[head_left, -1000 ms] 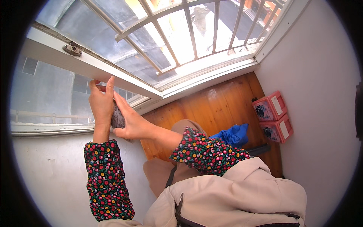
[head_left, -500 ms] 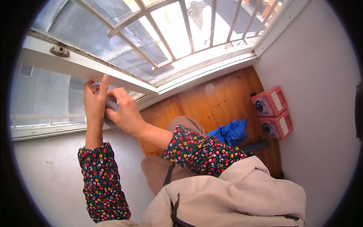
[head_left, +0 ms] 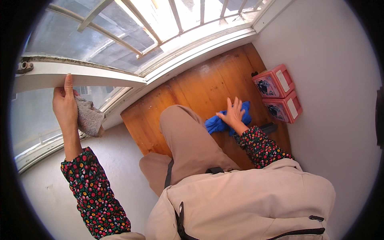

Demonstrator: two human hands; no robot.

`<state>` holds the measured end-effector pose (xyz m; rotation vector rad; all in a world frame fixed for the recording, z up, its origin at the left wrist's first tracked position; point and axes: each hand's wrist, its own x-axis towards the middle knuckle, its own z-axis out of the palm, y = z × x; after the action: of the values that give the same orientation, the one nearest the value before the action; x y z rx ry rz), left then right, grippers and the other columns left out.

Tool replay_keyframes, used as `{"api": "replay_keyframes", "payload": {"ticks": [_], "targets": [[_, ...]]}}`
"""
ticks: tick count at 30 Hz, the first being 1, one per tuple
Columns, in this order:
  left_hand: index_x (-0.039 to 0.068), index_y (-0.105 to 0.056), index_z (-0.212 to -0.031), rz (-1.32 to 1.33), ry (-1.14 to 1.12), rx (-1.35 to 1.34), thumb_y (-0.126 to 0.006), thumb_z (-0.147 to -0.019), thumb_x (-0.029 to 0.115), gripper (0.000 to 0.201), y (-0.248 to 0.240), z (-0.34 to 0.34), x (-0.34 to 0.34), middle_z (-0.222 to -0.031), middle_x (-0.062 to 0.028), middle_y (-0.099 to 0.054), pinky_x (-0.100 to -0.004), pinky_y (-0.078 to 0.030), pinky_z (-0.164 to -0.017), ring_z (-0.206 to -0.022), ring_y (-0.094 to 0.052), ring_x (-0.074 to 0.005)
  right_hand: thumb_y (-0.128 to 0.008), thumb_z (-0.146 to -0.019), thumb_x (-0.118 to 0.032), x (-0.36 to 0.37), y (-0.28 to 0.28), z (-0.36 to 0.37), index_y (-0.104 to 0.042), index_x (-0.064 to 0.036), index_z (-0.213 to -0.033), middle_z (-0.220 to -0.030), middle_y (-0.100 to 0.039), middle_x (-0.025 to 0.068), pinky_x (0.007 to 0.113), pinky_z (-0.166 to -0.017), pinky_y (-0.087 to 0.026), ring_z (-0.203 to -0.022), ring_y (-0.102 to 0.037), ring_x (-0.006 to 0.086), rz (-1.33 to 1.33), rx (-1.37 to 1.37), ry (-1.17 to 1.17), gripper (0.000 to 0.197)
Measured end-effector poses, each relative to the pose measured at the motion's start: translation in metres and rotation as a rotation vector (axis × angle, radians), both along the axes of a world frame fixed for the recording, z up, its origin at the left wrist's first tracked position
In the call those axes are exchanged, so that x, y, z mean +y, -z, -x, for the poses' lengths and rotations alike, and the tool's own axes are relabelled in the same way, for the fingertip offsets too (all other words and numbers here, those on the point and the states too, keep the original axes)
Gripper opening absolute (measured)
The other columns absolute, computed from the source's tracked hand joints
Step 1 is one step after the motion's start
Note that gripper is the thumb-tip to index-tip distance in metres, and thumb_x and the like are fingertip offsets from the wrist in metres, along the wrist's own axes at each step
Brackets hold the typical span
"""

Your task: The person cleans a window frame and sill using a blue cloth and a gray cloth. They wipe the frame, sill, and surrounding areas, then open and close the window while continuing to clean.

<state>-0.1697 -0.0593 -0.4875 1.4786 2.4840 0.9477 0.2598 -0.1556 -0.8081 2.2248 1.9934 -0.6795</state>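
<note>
My left hand (head_left: 66, 108) is raised against the lower rail of an open white window sash (head_left: 80, 76), holding a grey cloth (head_left: 89, 118) that hangs from its palm. My right hand (head_left: 233, 114) is down at the wooden sill, fingers spread on top of a crumpled blue cloth (head_left: 220, 123). I cannot tell whether it grips the blue cloth or only rests on it. Both sleeves are dark with a coloured floral print. My bent knee in tan trousers (head_left: 188, 136) lies between the two hands.
A wooden board (head_left: 200, 86) runs under the window. Two red boxes (head_left: 278, 94) are stacked at its right end against a white wall (head_left: 332, 100). Window bars (head_left: 160, 24) cross the glass above. A plain white wall (head_left: 44, 192) lies below the sash.
My right hand left the grey cloth by the sash and moved down right onto the blue cloth. My left hand stayed at the sash, now holding the grey cloth alone.
</note>
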Motion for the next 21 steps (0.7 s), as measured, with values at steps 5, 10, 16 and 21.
{"api": "replay_keyframes", "payload": {"ticks": [5, 10, 16, 21], "targets": [[-0.004, -0.059, -0.090, 0.058, -0.095, 0.089, -0.057, -0.085, 0.050, 0.054, -0.009, -0.016, 0.008, -0.065, -0.0077, -0.054, -0.0304, -0.042, -0.061, -0.061, -0.049, -0.0166, -0.076, -0.066, -0.039, -0.062, 0.050, -0.009, -0.033, -0.0146, -0.136, -0.143, -0.020, 0.0202, 0.064, -0.087, -0.036, -0.129, -0.023, 0.0416, 0.167, -0.084, 0.020, 0.085], [-0.004, -0.060, -0.093, -0.028, -0.049, 0.064, -0.066, -0.081, 0.042, 0.048, -0.012, -0.026, 0.002, -0.081, -0.0145, -0.066, -0.0314, -0.047, -0.069, -0.072, -0.062, -0.0217, -0.063, -0.070, -0.008, -0.045, 0.042, -0.013, -0.054, -0.0142, -0.110, -0.116, -0.048, 0.0135, 0.044, -0.082, -0.047, -0.104, -0.050, 0.0367, 0.098, 0.136, 0.073, 0.042], [-0.003, -0.061, -0.091, -0.032, -0.105, 0.067, -0.067, -0.079, 0.045, 0.050, -0.015, -0.029, -0.001, -0.077, -0.0132, -0.066, -0.0326, -0.048, -0.067, -0.069, -0.063, -0.0244, -0.054, -0.067, 0.006, 0.088, -0.115, 0.043, -0.057, -0.0032, -0.102, -0.102, -0.058, 0.0151, 0.036, -0.085, -0.046, -0.098, -0.057, 0.0324, -0.594, 0.835, -0.020, 0.036], [-0.002, -0.060, -0.090, -0.013, -0.118, 0.097, -0.066, -0.079, 0.041, 0.044, -0.015, -0.027, -0.001, -0.078, -0.0155, -0.065, -0.0350, -0.048, -0.067, -0.072, -0.064, -0.0292, -0.063, -0.059, 0.007, 0.159, -0.259, 0.181, -0.063, -0.0144, -0.105, -0.100, -0.054, 0.0117, 0.036, -0.076, -0.049, -0.093, -0.056, 0.0300, -1.125, 1.054, -0.193, 0.050]]}}
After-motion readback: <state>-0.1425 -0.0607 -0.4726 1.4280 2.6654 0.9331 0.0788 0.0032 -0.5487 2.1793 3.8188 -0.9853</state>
